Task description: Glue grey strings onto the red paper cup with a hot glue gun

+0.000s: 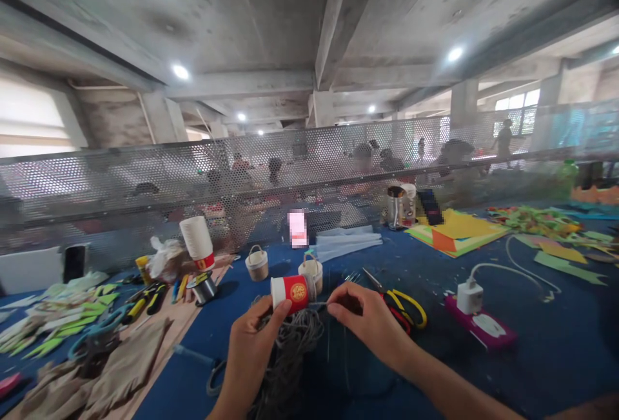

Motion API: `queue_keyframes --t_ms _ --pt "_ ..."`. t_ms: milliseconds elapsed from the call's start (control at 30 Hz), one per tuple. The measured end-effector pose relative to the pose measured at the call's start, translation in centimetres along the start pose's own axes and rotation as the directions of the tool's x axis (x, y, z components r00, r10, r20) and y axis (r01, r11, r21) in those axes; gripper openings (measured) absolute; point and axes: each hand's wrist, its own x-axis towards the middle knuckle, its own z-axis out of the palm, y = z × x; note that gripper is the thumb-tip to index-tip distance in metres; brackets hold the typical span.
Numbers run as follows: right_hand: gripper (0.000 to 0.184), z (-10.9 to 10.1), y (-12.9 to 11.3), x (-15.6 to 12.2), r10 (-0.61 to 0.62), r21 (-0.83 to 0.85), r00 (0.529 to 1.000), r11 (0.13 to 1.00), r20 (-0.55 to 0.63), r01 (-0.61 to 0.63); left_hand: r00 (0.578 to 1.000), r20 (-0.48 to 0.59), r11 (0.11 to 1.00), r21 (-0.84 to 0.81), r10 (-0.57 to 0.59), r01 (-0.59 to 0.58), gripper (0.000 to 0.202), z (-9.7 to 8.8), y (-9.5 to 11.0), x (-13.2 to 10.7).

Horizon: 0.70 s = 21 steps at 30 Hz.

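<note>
My left hand (254,342) holds a red and white paper cup (291,292) on its side above the blue table, thumb against its wall. My right hand (370,320) pinches the end of a grey cord (322,306) right beside the cup's mouth. A loose bundle of the same grey cord (290,349) hangs below the cup, between my hands. Two small cups wrapped in cord with handles, like little baskets (256,263), stand just behind.
Yellow-handled scissors (403,304) lie right of my right hand. A white charger on a purple block (476,310), stacked paper cups (197,239), coloured paper sheets (457,230), pens, paper scraps and a perforated metal screen (145,188) with people behind it surround the work area.
</note>
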Motion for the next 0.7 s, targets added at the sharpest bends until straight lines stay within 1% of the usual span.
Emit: queue_keyframes --t_ms 133,233,400,600,700 --pt "0.006 -0.2 -0.35 -0.12 -0.154 -0.119 0.985 0.982 -0.075 0.145 0.998 0.06 0.997 0.072 0.014 -0.018 0.038 0.15 0.51 -0.27" --pt "0.005 -0.22 -0.32 -0.11 -0.22 -0.169 0.971 0.965 -0.091 0.203 0.995 0.104 1.0 0.028 0.004 -0.007 0.036 0.29 0.52 -0.22" --pt "0.006 -0.26 -0.33 -0.09 -0.256 -0.219 0.962 0.948 -0.097 0.23 0.986 0.168 0.999 -0.024 -0.017 0.022 0.036 0.52 0.11 -0.11" --pt "0.006 -0.32 -0.33 0.0 -0.259 -0.23 0.961 0.945 -0.098 0.231 0.965 0.259 0.999 -0.028 -0.037 0.046 0.032 0.63 0.37 -0.35" --pt "0.006 -0.32 -0.25 0.04 -0.263 -0.235 0.96 0.943 -0.097 0.234 0.96 0.279 0.998 -0.039 -0.034 0.047 0.031 0.66 0.33 -0.38"
